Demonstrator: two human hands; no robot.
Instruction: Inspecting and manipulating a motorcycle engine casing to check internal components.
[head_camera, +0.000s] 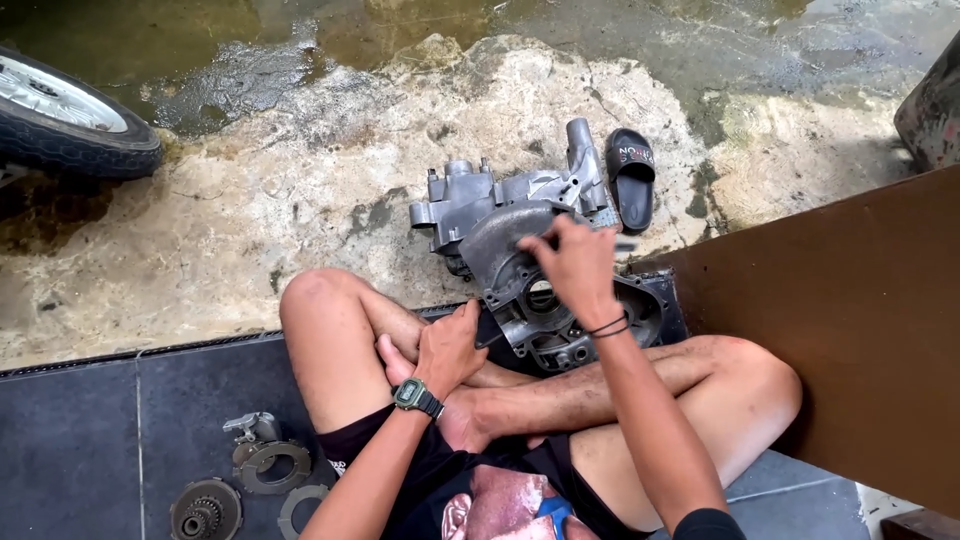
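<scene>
Person seated cross-legged on dark tiles; grey engine casing (520, 255) rests on the floor edge before the shins. Right hand (575, 265) over the casing, fingers pinched on a small dark tool (625, 245); left hand (450, 345) curled against the casing's lower rim. Clutch parts (265, 465) lie left.

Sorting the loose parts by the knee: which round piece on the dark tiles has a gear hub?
The toothed disc, farthest left; the two rings beside it are open.

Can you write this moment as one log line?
left hand: steadies engine case | right hand: on case top, holds small dark tool | clutch parts: on tiles
</scene>
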